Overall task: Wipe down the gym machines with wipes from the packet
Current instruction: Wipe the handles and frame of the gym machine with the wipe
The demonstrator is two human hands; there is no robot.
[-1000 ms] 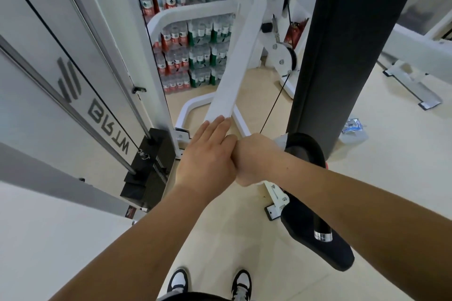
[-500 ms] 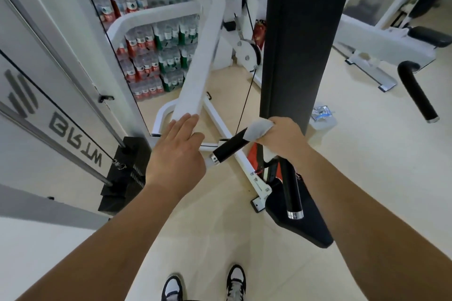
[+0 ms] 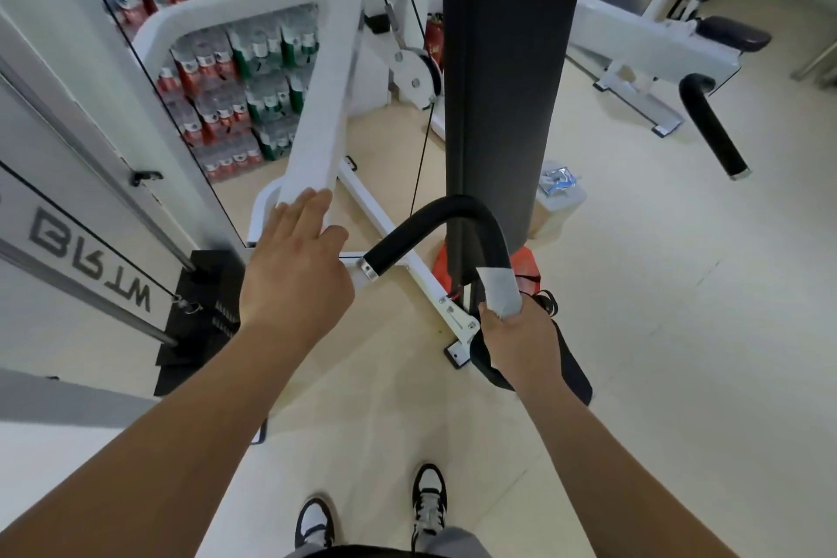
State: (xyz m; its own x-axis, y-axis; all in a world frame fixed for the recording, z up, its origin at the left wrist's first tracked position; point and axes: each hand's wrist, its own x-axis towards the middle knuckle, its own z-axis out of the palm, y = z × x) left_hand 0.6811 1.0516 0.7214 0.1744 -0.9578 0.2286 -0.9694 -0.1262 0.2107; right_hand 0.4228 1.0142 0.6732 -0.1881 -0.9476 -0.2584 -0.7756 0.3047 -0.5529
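A curved black padded handle (image 3: 435,220) of the white gym machine arches in front of me. My right hand (image 3: 518,338) grips its right, lower stretch through a white wipe (image 3: 500,288) wrapped round the bar. My left hand (image 3: 296,272) rests with straight fingers on the white slanted frame bar (image 3: 324,104), just left of the handle's metal-capped end. The wipes packet (image 3: 559,181) lies on the floor behind the tall black back pad (image 3: 502,73).
The weight stack (image 3: 194,313) and its guard panel stand at left. Stacked packs of water bottles (image 3: 235,91) fill the back. A black seat pad (image 3: 575,376) sits under my right hand. Another white machine (image 3: 656,45) with a black roller stands at right.
My right hand has slid the wipe along the black handle, from its left end, over the bend, down to the right stretch. My left hand has stayed on the white frame.
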